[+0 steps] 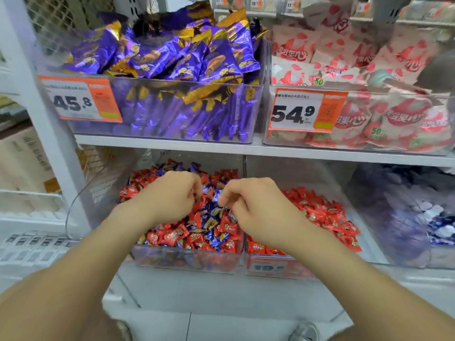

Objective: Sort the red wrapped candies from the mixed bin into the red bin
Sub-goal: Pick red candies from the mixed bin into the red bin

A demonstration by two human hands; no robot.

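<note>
The mixed bin (187, 260) is a clear tub on the lower shelf, heaped with red candies (172, 236) and blue candies (209, 222). Right beside it stands the red bin (278, 267), filled with red wrapped candies (320, 212). Both my hands hover over the middle of the mixed bin. My left hand (170, 195) has its fingers curled down and pinches a red candy (200, 201) at the top of the heap. My right hand (248, 205) is curled with its fingertips down among the wrappers; whether it holds one is hidden.
The shelf above carries a clear bin of purple packets (172, 57) with a 45.8 price tag (78, 99), and a bin of pink and white packets (357, 70) tagged 54.9. A bin of blue and white sweets (418, 212) sits at the far right. A white shelf upright (49, 134) stands left.
</note>
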